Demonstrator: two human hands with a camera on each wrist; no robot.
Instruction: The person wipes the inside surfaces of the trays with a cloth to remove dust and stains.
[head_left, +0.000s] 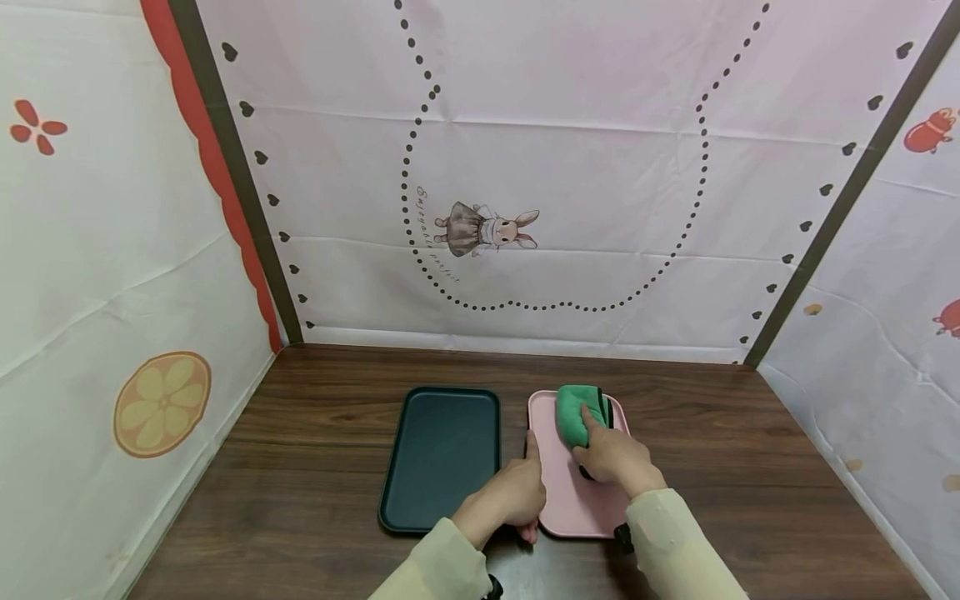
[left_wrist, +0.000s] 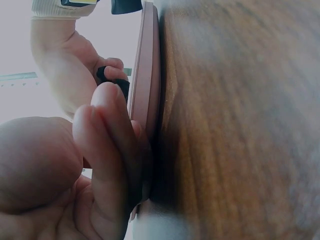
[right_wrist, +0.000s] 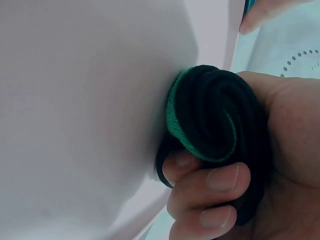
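My right hand (head_left: 617, 457) grips a folded cloth (head_left: 572, 417), green on one face and black on the other, over the upper part of a pink tray (head_left: 577, 508). In the right wrist view, its fingers (right_wrist: 210, 187) curl round the rolled black edge of the cloth (right_wrist: 220, 110). My left hand (head_left: 517, 492) lies at the pink tray's left edge, index finger stretched along the rim. In the left wrist view, the other fingers (left_wrist: 107, 145) rest beside the tray's side wall (left_wrist: 146, 75), and the thumb stands apart from it.
A dark green tray (head_left: 442, 458) lies left of the pink one, with a narrow gap between them. Both trays are on a dark wood-grain table (head_left: 315, 467). Printed white sheets (head_left: 562, 275) hang at the back and both sides.
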